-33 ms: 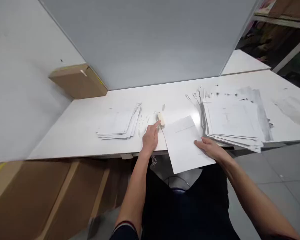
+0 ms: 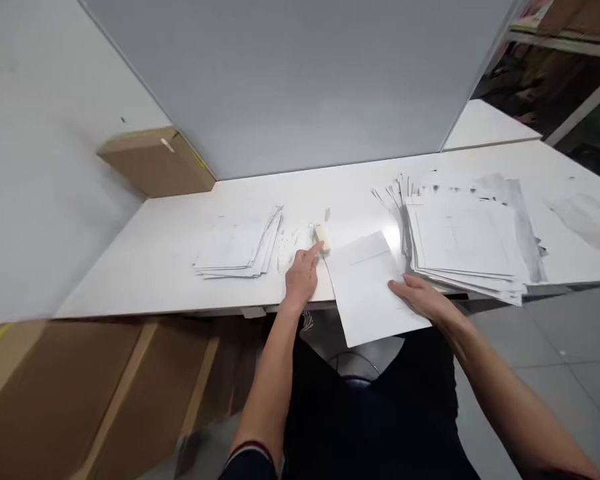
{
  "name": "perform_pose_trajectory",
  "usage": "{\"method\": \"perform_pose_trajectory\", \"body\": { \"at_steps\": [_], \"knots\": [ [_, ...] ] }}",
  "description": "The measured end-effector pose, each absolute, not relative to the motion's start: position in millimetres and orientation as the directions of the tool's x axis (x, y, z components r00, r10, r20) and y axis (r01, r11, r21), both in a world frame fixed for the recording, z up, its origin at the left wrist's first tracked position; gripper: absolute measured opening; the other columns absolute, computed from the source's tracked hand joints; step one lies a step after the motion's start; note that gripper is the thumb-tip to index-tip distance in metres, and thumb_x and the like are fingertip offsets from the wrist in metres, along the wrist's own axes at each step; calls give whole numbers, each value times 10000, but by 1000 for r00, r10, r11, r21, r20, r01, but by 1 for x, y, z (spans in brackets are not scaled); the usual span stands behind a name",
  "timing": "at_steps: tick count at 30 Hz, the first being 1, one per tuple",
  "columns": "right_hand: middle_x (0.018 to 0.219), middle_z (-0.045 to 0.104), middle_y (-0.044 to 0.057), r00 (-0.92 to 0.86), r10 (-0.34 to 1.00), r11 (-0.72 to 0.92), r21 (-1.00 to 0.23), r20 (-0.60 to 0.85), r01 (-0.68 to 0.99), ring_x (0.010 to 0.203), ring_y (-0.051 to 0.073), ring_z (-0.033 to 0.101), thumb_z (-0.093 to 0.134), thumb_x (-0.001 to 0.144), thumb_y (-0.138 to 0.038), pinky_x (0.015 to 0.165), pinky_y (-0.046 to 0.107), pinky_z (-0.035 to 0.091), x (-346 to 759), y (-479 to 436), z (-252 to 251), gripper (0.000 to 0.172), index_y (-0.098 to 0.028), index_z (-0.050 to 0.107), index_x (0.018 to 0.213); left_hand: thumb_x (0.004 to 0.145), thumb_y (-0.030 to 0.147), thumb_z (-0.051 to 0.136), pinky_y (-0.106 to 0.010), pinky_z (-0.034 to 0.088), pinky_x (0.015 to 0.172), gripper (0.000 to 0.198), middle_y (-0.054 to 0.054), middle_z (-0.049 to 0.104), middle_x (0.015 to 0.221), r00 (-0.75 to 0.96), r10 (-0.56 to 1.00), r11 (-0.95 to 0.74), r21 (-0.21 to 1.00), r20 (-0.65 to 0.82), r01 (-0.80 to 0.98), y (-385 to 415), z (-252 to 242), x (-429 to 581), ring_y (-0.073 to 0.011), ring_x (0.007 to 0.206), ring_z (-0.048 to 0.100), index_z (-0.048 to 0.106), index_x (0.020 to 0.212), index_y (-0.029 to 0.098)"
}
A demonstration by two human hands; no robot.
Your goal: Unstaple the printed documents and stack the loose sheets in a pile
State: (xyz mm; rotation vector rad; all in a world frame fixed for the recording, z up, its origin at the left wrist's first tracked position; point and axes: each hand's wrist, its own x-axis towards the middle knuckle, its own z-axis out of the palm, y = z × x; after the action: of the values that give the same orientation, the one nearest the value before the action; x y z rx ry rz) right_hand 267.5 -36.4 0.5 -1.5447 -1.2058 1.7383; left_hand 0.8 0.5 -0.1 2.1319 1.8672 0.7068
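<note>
White paper filled the middle of the head view: a single sheet [image 2: 367,293] lay tilted at the front of the table [image 2: 140,267], its lower part reaching past the edge above the person's dark-clothed lap [image 2: 380,427]. The right hand [image 2: 420,297] held this sheet by its right side, thumb flat on top; the other fingers went underneath, out of sight, so the paper was pinched between them.

The left hand [image 2: 301,277] was at the sheet's other side. Its index finger pointed forward, the tip at the near end of a small cream block [image 2: 322,238], just beside the sheet's upper left corner. The remaining fingers looked curled, and whether they pinched anything could not be told.

Dark specks [image 2: 291,245] dotted the tabletop left of the block, and a little scrap [image 2: 327,214] lay behind it. Further left sat a low stack of papers [image 2: 233,243]; on the right, near the right hand, spread a thicker, untidy pile [image 2: 463,233]. A cardboard box [image 2: 155,163] leaned in the back left corner, against a grey panel [image 2: 300,80].
</note>
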Motion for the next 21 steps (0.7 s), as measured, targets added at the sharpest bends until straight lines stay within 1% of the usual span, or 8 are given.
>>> {"method": "perform_pose_trajectory", "body": {
  "at_steps": [4,7,12,15,17,19,21],
  "knots": [
    [821,681,43,-245,845,-451,-880,-475,149,705,192,629,529,762,-445,596,267,480,264,-36,2,363,-186,601,1005,837,119,333,-209,355,559,491,-13,455,913,82,981,-148,399,179,905,2,0,4,-122,728,481,391,1251,377],
    [778,676,41,-275,836,-456,-880,-475,134,672,182,622,517,768,-424,577,265,475,263,-35,7,334,-176,603,976,822,93,340,-213,355,558,513,-13,455,907,78,980,-144,384,182,912,2,0,5,-124,733,482,402,1244,377],
    [734,663,34,-265,834,-460,-875,-483,150,641,171,609,508,765,-404,561,258,464,257,-34,14,299,-163,588,923,823,89,334,-215,343,535,502,-15,460,902,80,979,-147,370,190,918,1,-3,5,-115,689,472,433,1230,366],
    [735,656,34,-220,859,-410,-879,-462,243,638,172,600,487,770,-402,544,255,458,255,-40,22,280,-155,573,869,819,79,334,-212,354,542,522,-13,466,890,83,969,-173,397,233,901,1,-7,2,-117,701,478,415,1247,367],
    [748,653,38,-177,899,-330,-885,-400,328,652,177,598,485,768,-407,542,254,458,259,-47,31,280,-154,572,851,825,94,337,-213,374,566,508,-16,476,887,83,958,-200,430,276,880,1,-9,1,-121,726,489,409,1256,354],
    [756,653,47,-120,934,-268,-882,-337,388,665,184,601,487,766,-419,551,258,464,269,-54,42,300,-155,576,877,841,131,342,-220,396,607,464,-25,492,885,76,939,-237,474,334,848,0,-10,2,-126,749,500,416,1260,315],
    [744,654,66,-17,950,-277,-866,-312,416,640,185,603,492,761,-439,542,267,467,285,-57,54,329,-151,582,893,854,166,347,-234,414,668,414,-39,518,881,49,910,-279,521,412,806,-2,-11,3,-131,778,511,440,1247,257]
  ]
}}
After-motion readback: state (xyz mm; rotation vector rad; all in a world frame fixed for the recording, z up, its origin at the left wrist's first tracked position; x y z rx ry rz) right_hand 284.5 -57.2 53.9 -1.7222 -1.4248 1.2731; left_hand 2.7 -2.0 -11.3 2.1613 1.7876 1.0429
